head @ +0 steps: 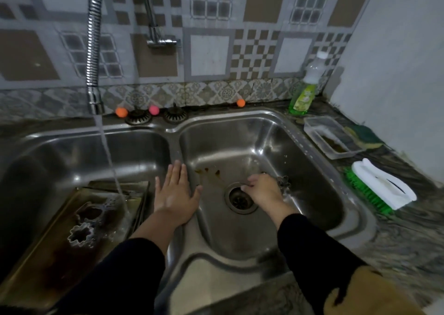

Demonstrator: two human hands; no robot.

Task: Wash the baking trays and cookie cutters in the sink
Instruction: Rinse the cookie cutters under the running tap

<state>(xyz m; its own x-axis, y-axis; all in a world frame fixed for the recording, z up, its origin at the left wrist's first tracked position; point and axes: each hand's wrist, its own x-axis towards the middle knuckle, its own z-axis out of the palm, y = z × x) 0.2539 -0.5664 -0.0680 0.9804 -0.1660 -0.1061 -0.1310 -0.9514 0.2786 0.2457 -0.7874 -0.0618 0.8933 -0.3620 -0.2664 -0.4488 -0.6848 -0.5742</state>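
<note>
While right hand (260, 191) pinches small metal flower-shaped cookie cutter (283, 184) | left hand (175, 189) flat, fingers straight | risk: wet cutter slipping toward steel drain strainer (241, 198).

Green soap bottle (303, 95), green-bristled white brush (382, 188), orange and pink balls (121, 112), seemingly brown-stained trays (55, 254).

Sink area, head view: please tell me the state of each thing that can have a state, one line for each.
Tap: running, water falls into the left basin.
Baking trays: in the left basin, dirty, wet.
Cookie cutter: lying on the trays.
Right basin drain: unplugged.
Left hand: flat on the divider.
Right hand: fingers curled round a metal cutter.
Soap bottle: upright, capped.
</note>
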